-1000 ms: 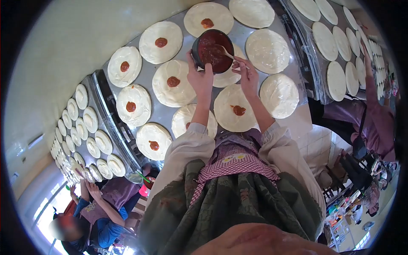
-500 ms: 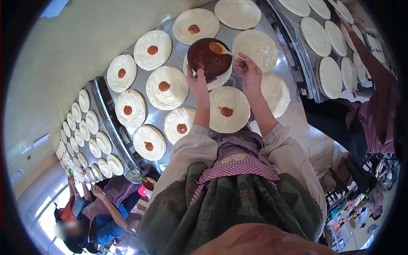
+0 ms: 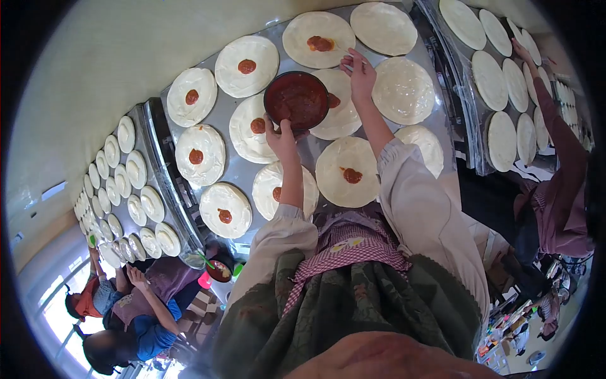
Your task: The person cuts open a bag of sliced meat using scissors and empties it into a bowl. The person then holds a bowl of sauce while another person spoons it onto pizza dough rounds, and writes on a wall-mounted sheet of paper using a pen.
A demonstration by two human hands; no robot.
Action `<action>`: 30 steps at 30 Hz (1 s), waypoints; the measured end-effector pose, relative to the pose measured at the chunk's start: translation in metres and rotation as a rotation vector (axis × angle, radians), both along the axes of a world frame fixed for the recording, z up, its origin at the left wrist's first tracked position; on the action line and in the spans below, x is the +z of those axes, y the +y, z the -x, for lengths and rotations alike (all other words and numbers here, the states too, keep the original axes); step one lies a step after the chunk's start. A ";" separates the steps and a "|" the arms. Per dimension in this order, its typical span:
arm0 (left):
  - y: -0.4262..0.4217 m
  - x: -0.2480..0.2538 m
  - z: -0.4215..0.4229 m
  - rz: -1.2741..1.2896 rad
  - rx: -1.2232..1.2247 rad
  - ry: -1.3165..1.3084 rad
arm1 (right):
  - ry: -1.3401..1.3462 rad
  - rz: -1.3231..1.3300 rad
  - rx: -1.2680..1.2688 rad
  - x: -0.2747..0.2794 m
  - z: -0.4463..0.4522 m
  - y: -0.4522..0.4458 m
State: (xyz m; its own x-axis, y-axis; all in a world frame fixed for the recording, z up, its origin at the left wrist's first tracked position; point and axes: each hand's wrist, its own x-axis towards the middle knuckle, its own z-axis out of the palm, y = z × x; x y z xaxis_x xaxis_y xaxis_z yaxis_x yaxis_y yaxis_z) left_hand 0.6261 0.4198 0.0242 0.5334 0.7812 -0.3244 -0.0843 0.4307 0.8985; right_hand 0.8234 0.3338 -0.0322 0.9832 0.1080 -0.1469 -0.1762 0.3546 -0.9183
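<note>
Grey tabletop (image 3: pixel 222 115), spoon (image 3: pixel 339 49) in right hand (image 3: pixel 362 77), pointing left

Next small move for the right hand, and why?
Probably lift the spoon back over the bowl: the right hand has it at a dough round that bears sauce, the left hand holds the bowl nearby, and the adjacent round looks sauce-free.
</note>
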 end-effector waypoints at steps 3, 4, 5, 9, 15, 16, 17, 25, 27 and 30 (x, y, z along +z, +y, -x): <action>0.006 -0.006 -0.006 -0.026 -0.025 0.038 | 0.194 -0.235 -0.014 0.003 0.002 -0.013; 0.007 -0.008 -0.010 -0.020 -0.034 0.047 | 0.259 -0.311 -0.012 0.005 0.003 -0.019; 0.006 -0.006 -0.014 -0.014 -0.044 0.059 | 0.258 -0.339 0.035 0.008 0.006 -0.027; -0.001 -0.006 -0.030 -0.022 -0.070 0.057 | 0.224 -0.239 0.227 0.045 0.038 -0.057; -0.027 0.019 -0.047 -0.376 -0.196 -0.015 | -0.369 0.434 0.301 0.066 0.075 -0.100; -0.033 0.022 -0.049 -0.440 -0.212 0.025 | -0.444 0.536 0.295 0.067 0.077 -0.108; -0.039 0.025 -0.052 -0.505 -0.228 0.064 | -0.340 0.439 0.247 0.063 0.082 -0.113; -0.082 0.035 -0.066 -0.474 -0.359 0.058 | 0.229 -0.055 -0.074 0.055 0.112 -0.141; -0.091 0.036 -0.068 -0.322 -0.357 0.020 | 0.211 -0.067 -0.092 0.062 0.111 -0.151; -0.098 0.004 -0.072 -0.251 -0.311 -0.050 | 0.235 -0.111 -0.099 0.064 0.107 -0.168</action>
State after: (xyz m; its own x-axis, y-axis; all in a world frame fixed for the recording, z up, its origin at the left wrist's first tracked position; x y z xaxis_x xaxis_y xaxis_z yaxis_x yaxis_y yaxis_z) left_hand 0.6985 0.3223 0.0286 0.7669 0.6318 -0.1122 -0.0305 0.2105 0.9771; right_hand 0.7165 0.1657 0.0319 0.9303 0.0407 -0.3646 -0.3389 0.4765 -0.8112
